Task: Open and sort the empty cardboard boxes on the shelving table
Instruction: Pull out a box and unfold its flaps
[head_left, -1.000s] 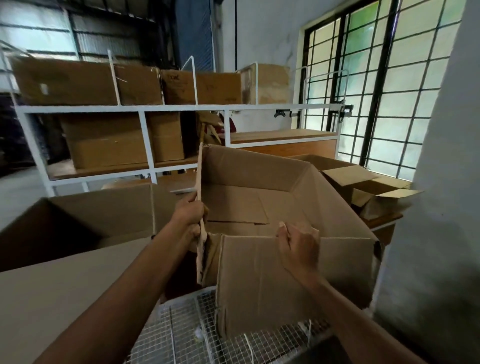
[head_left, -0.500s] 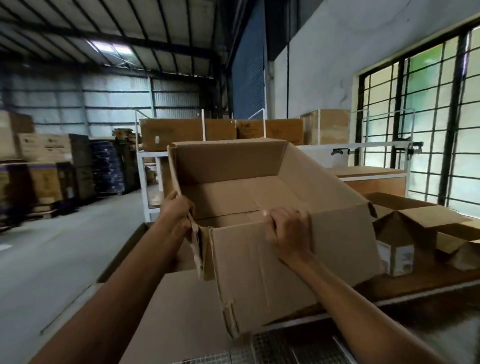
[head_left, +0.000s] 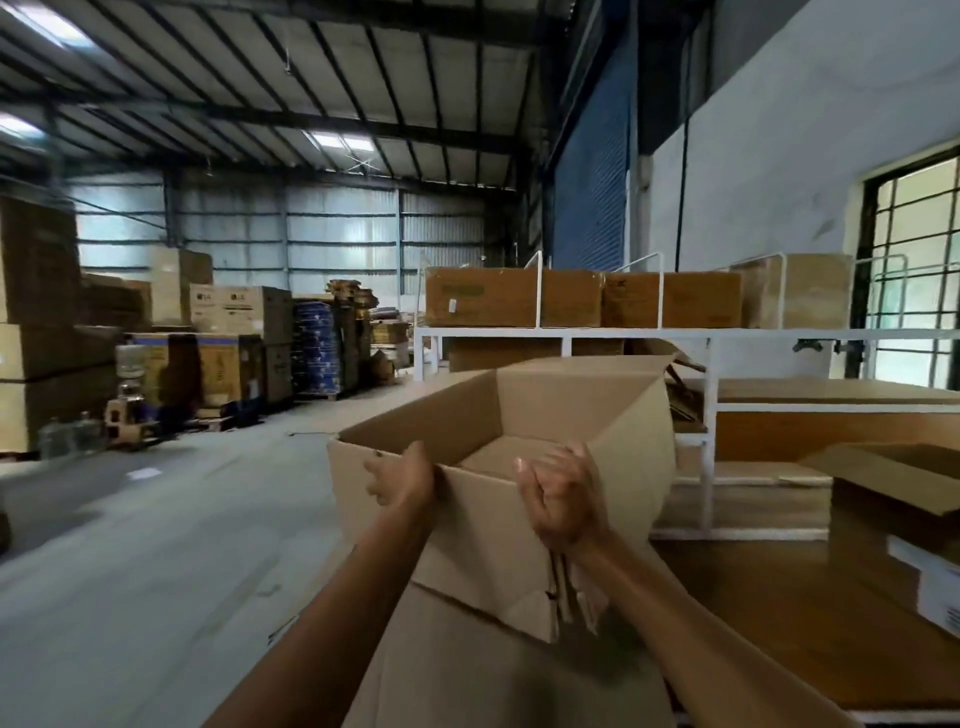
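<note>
Box (head_left: 483, 525) held by left grip (head_left: 402, 480) and right grip (head_left: 563, 493).

A grey concrete floor (head_left: 130, 545) spreads under a dark metal roof (head_left: 311, 78) with bright skylights (head_left: 337, 141). On the right stands a white wall (head_left: 779, 156) with a barred window (head_left: 914, 270), beside a blue shutter (head_left: 589, 197).
</note>
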